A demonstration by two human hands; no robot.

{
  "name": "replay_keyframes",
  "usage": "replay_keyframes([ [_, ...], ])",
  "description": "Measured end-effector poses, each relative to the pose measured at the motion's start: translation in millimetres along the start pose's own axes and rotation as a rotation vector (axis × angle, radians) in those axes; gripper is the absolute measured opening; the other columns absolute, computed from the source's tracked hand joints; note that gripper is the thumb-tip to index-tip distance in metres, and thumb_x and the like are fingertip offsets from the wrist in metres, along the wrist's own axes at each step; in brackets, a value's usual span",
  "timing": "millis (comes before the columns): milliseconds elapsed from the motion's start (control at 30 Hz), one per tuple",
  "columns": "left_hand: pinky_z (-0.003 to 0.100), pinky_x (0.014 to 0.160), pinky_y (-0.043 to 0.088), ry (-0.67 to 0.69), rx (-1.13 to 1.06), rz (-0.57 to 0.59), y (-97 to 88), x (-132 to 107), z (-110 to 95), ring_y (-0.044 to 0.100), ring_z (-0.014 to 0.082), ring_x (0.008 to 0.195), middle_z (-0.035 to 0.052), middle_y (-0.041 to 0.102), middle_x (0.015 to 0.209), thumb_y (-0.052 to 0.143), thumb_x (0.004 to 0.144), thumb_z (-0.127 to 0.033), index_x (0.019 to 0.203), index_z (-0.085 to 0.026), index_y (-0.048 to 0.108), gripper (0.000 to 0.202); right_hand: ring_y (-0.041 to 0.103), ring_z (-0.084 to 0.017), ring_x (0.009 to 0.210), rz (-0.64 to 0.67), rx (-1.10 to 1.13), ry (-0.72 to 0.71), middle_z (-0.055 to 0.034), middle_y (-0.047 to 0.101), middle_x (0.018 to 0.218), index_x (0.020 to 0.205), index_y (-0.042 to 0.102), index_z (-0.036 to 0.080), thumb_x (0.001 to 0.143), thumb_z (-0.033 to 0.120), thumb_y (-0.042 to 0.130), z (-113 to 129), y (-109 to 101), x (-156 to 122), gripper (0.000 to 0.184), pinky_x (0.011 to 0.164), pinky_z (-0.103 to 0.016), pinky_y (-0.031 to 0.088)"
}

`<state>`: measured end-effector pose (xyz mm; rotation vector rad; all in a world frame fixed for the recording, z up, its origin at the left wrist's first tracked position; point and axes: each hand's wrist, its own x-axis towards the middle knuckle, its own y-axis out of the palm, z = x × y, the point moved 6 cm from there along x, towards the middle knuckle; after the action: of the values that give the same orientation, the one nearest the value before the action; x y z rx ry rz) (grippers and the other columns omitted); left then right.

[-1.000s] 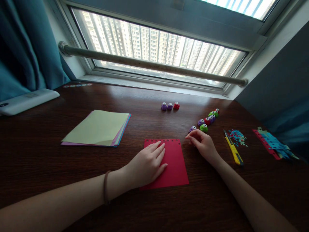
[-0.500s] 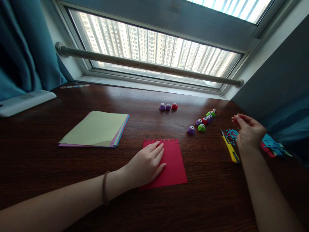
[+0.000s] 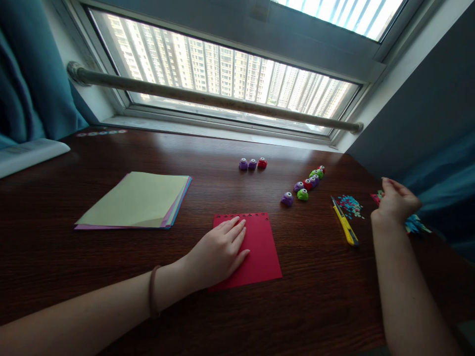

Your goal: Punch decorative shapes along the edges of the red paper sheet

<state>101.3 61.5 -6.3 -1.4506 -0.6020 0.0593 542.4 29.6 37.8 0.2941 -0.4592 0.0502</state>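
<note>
My left hand (image 3: 218,252) lies flat with its fingers a little apart on a red sheet of paper (image 3: 262,254), pressing it to the table. Along the sheet's far edge runs a row of small punched holes. Over the right side of the table, my right hand (image 3: 397,200) is raised with thumb and fingertips pinched together; what they hold, if anything, I cannot make out. Colourful paper scraps (image 3: 416,225) lie behind and beside that hand, partly hidden by it. To its left are a scatter of tiny paper bits (image 3: 349,205) and a yellow utility knife (image 3: 346,222).
A stack of coloured paper (image 3: 137,200), pale yellow on top, lies at the left. Purple, red and green one-eyed figures stand in a group (image 3: 302,194) and a short row (image 3: 253,164). A white device (image 3: 31,155) rests at the far left, below the window (image 3: 222,74).
My right hand has moved right, away from the tiny paper bits, uncovering more of them. My left hand stays on the red sheet. The whole view has shifted slightly.
</note>
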Motion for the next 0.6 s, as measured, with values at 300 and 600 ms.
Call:
replay_keyframes([
  [300, 0.043, 0.098, 0.043, 0.007, 0.031, 0.024, 2.2, 0.1, 0.2, 0.049, 0.0322, 0.117, 0.0209, 0.055, 0.121, 0.047, 0.090, -0.029, 0.116, -0.001, 0.058, 0.040, 0.063, -0.019, 0.071, -0.023, 0.007, -0.028, -0.0128, 0.067, 0.078, 0.077, 0.071, 0.005, 0.064, 0.003, 0.069, -3.1, -0.4, 1.1, 0.014, 0.074, -0.032, 0.049],
  [600, 0.042, 0.099, 0.042, 0.012, 0.047, 0.026, 2.6, -0.8, -0.4, 0.048, 0.0317, 0.118, 0.0203, 0.056, 0.122, 0.046, 0.090, -0.029, 0.116, -0.001, 0.058, 0.040, 0.062, -0.019, 0.068, -0.048, -0.001, -0.033, -0.0113, 0.066, 0.075, 0.073, 0.068, 0.007, 0.060, 0.002, 0.070, -0.9, -1.7, -1.0, 0.013, 0.072, -0.034, 0.048],
])
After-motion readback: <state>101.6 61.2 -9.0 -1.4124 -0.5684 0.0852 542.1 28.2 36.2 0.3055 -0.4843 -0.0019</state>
